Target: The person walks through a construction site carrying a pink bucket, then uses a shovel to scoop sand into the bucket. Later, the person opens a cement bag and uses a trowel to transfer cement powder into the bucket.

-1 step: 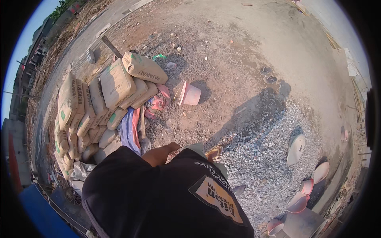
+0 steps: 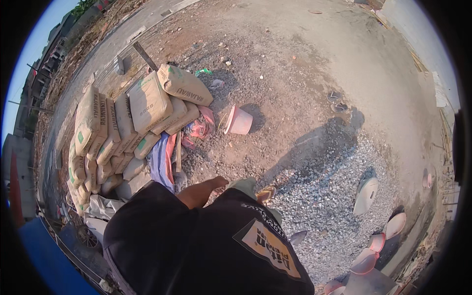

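- Gravelly dirt ground (image 2: 295, 83) on an open building site in low sun, with the person's long shadow (image 2: 319, 142) running out to the right of the cement sack stack (image 2: 147, 103).
- Closest in is the person's own black shirt (image 2: 196, 246). The left hand (image 2: 219, 182) hangs off a bare forearm just right of the stack's near end. Nothing seems to be in it, but honestly I can't tell how far the fingers are spread, it's too small.
- The right hand doesn't show at all.
- A sandalled foot (image 2: 265, 193) stands right by that hand, at the edge of the grey gravel heap (image 2: 319, 191).
- Nearest stuff to the hand is a blue tarp (image 2: 160, 162) and a wooden stick (image 2: 178, 150), both tucked against the foot of the stack, a bit apart from the hand.
- Crumpled pink cloth (image 2: 201, 128) and a pink bucket (image 2: 239, 120) tipped on its side lie just right of the stack.
- Well right of the stack, past the gravel, there are a few pale pans (image 2: 366, 194).
- Beyond the stack a plank (image 2: 144, 55) leans, with a paved road (image 2: 113, 49) behind it.
- The walking line between hand and stack looks open, only that stick and tarp underfoot.
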Motion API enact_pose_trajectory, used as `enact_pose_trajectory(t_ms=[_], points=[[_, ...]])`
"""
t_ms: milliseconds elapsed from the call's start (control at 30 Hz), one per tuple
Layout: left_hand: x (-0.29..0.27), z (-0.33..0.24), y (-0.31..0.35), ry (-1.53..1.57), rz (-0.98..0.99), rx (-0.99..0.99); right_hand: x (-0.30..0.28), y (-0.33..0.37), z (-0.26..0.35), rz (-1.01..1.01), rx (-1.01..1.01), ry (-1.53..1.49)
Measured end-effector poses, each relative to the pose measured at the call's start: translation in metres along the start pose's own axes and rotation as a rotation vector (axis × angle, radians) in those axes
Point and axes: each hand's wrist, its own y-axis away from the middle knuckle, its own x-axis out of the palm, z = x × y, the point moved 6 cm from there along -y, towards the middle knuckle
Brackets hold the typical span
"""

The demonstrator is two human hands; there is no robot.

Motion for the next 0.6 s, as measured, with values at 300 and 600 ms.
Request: enact_pose_trajectory(t_ms=[300, 600], points=[[-0.122, -0.180, 0.014, 0.544, -0.481, 0.470, 0.195, 0.157, 0.568, -0.395, -1.380, 0.592], [-0.181, -0.085, -0.058, 0.824, -0.347, -0.332, 0.419, 0.150, 0.650, 0.178, -0.659, 0.378]])
